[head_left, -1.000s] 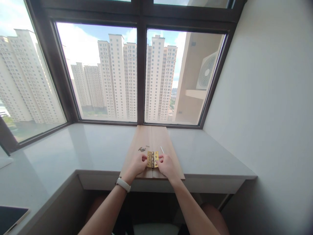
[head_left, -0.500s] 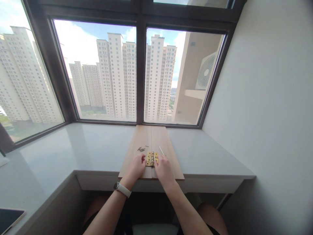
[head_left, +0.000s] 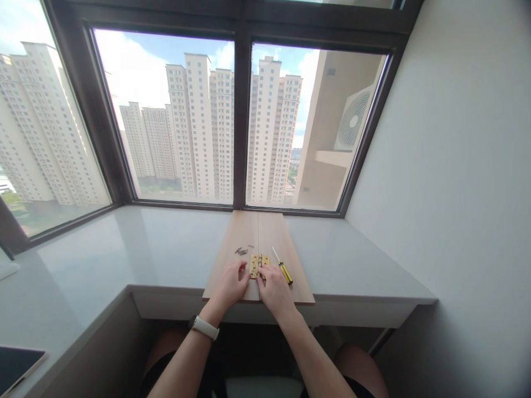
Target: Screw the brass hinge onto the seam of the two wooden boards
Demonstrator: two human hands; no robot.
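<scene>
A brass hinge (head_left: 258, 263) lies over the seam between two wooden boards (head_left: 249, 232) laid side by side on a white counter. My left hand (head_left: 230, 284) rests on the left board, its fingers curled against the hinge's left leaf. Pressing on the hinge's right leaf from the other side is my right hand (head_left: 272, 287). A yellow-and-black screwdriver (head_left: 284, 269) lies just right of my right hand. Several small dark screws (head_left: 241, 251) sit on the left board beyond the hinge.
The white counter (head_left: 145, 249) runs along a large window (head_left: 186, 121) and wraps round to the left. A white wall (head_left: 456, 166) closes the right side. A dark flat object (head_left: 19, 367) lies at the lower left. My knees show under the counter.
Both hands have slid a little towards each other and down over the hinge, hiding more of it. The screwdriver's yellow handle now shows beside my right hand. The view has shifted slightly.
</scene>
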